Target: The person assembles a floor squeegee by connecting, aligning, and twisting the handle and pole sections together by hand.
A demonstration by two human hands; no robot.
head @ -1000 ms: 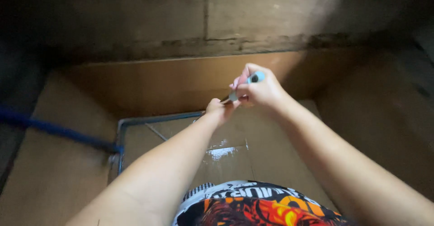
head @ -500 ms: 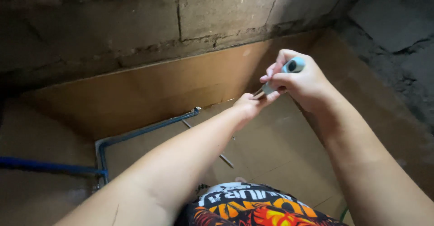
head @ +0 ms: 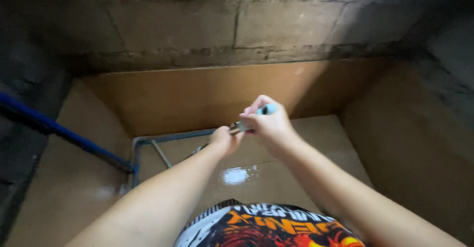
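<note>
Since 0.5 s ago my view has swung back to centre — both hands now sit mid-picture over the brown cardboard lining (head: 207, 99) instead of up at the right. My right hand (head: 269, 126) has its fingers clenched round a small light-blue-handled tool (head: 266, 110). My left hand (head: 224, 139) pinches the tool's metal end, touching the right. Below them lies a blue metal frame (head: 163, 139) — a grey block wall (head: 237, 24) stands behind.
</note>
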